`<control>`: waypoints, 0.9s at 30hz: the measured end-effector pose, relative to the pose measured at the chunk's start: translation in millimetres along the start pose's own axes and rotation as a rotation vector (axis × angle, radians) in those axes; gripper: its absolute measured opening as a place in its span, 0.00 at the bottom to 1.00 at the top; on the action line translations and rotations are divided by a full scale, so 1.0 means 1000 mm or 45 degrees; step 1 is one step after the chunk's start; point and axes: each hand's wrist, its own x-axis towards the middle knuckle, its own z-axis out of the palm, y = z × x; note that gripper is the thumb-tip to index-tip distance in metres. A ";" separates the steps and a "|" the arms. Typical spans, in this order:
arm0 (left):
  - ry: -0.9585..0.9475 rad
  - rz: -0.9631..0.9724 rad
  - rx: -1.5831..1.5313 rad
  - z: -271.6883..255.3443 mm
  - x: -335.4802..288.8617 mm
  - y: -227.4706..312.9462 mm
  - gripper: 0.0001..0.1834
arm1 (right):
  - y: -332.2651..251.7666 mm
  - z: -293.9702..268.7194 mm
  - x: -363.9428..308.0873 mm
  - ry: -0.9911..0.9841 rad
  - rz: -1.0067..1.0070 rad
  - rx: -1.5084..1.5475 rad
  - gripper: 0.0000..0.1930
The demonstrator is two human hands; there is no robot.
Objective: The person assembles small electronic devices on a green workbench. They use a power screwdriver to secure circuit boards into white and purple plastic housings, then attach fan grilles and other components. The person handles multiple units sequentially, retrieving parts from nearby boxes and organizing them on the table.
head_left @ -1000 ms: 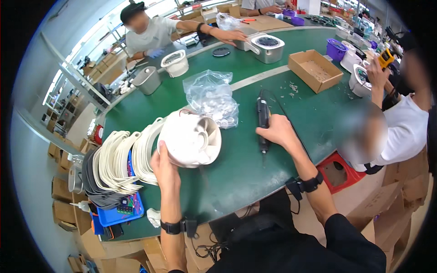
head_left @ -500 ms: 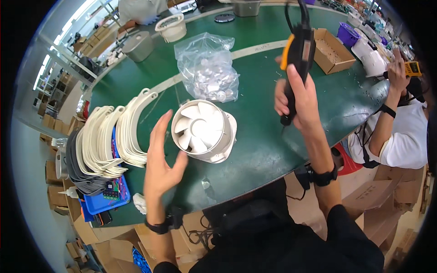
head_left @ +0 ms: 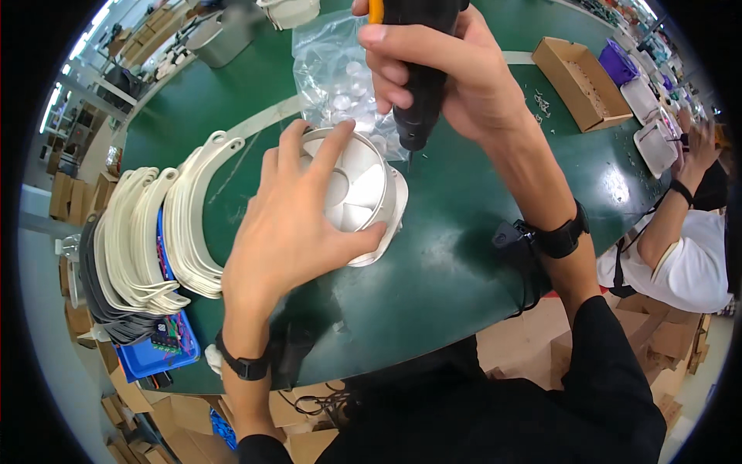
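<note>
My left hand (head_left: 282, 216) lies over a round white duct fan (head_left: 367, 184), fingers across its top and thumb at the near rim, gripping it. The fan stands on the green table with its blades facing up, and part of its base flange shows on the right. In my right hand (head_left: 483, 85) is a black electric screwdriver (head_left: 423, 97) with a yellow-orange trigger. Its thin bit points down, just right of the fan's upper edge and apart from the fan as far as I can see. Behind both lies a clear plastic bag (head_left: 328, 66) of small whitish parts, partly covered by my right hand.
Stacked curved white strips (head_left: 182, 232) and a blue tray (head_left: 166, 356) sit at the left. A cardboard box (head_left: 583, 85) of small pieces and a purple container (head_left: 618, 62) stand far right. A co-worker's hand (head_left: 698, 147) is at the right edge.
My left hand has moved from beside the fan onto its top and rim. The screwdriver in my right hand has come left and lower, toward the fan. The view has shifted too.
</note>
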 end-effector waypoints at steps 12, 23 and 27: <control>0.060 0.060 0.080 0.003 0.008 0.010 0.52 | 0.007 0.000 -0.001 0.020 -0.264 -0.064 0.22; 0.052 0.055 0.119 0.004 0.007 0.014 0.52 | 0.007 0.002 -0.001 0.022 -0.177 -0.195 0.23; 0.075 0.088 0.132 0.003 0.004 0.011 0.52 | -0.001 0.007 0.000 -0.062 -0.024 -0.121 0.23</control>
